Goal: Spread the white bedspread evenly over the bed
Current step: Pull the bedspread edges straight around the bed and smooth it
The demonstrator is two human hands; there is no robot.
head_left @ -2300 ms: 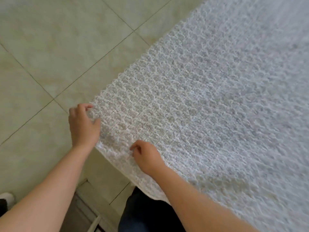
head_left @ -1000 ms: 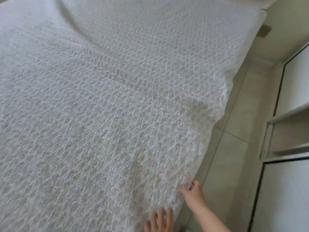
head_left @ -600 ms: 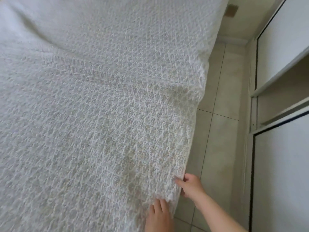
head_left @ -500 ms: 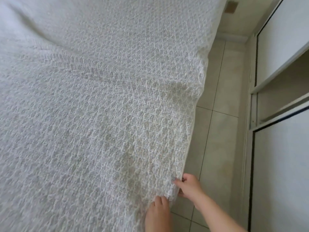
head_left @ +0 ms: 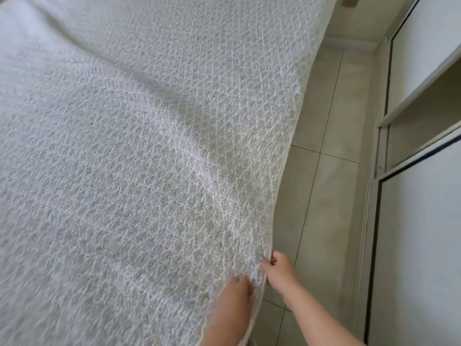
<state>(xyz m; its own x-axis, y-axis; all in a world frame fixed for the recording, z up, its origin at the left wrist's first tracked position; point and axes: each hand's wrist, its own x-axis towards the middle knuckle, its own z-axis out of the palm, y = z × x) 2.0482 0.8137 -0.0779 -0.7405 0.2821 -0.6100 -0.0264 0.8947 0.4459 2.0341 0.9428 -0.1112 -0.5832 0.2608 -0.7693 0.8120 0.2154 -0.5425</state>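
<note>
We count 1 white bedspread (head_left: 149, 146). We see 2 hands, 1 left hand (head_left: 237, 293) and 1 right hand (head_left: 280, 272), and 2 bare forearms (head_left: 314, 320). Of beige floor tiles (head_left: 324, 208) we count at least 5, each only partly shown. We find 1 wardrobe (head_left: 424, 245), with 2 white door panels (head_left: 424, 33) and 2 open shelf compartments (head_left: 424, 101). On the far wall we count 1 small brown block (head_left: 350, 0).

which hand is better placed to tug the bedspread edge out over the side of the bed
Right, probably: the right hand already pinches the outer hem of the bedspread, while the left hand sits inboard, on top of the cloth.
</note>
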